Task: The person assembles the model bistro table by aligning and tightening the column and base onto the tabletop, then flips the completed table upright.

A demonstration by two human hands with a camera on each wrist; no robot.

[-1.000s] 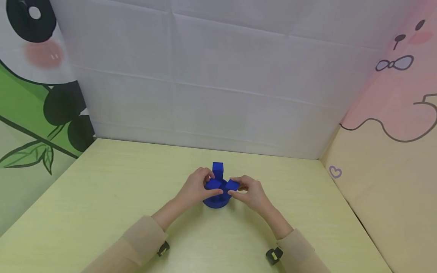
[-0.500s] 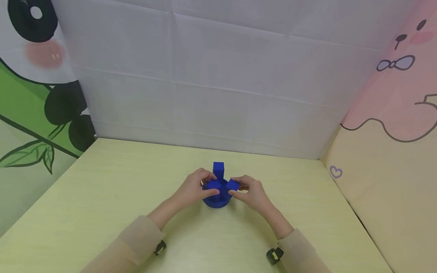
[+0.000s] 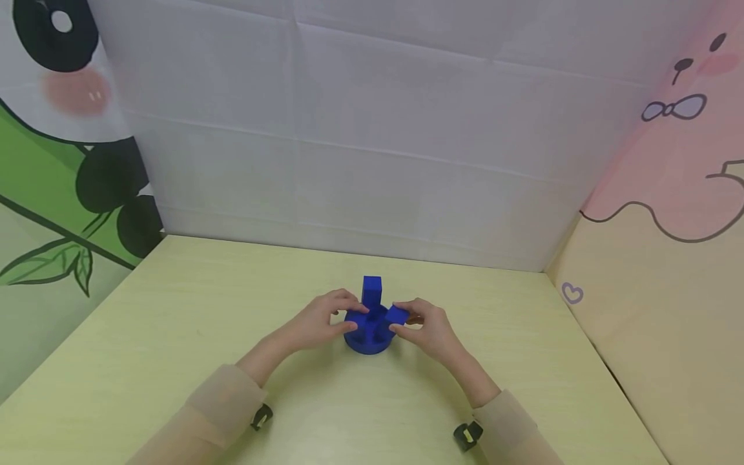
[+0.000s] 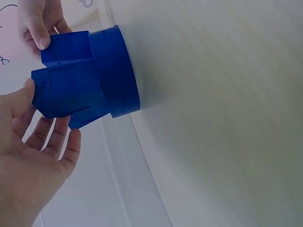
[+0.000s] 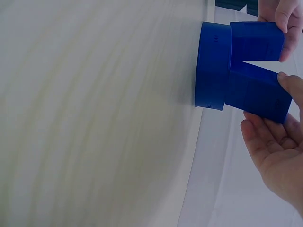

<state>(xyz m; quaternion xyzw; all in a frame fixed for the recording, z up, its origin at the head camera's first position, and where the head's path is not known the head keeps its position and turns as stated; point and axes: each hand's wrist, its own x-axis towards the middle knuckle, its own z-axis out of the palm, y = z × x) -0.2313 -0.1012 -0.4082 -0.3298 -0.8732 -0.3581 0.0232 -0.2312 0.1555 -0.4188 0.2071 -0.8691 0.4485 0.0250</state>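
A round blue base (image 3: 369, 347) with inner dividers stands on the table. Between its thumb and fingers my left hand (image 3: 321, 320) holds a blue rectangular block (image 4: 66, 90) at the base's left side; raised digits mark this block. My right hand (image 3: 428, 328) pinches a second blue block (image 5: 260, 94) near its top, on the base's right side. That one leans outward from the base in the right wrist view. A third blue block (image 3: 372, 290) rises upright at the back of the base, untouched by either hand. The lower ends of the blocks are hidden inside the rim.
The pale wood-grain table (image 3: 232, 290) extends around the base. A white cloth wall (image 3: 372, 161) closes off the back, with printed cartoon panels at left and right. Dark devices (image 3: 467, 436) sit at both wrists.
My left hand has shifted left and its block has moved outward from the base's middle, uncovering more of the inner dividers. My right hand and its block have hardly moved.
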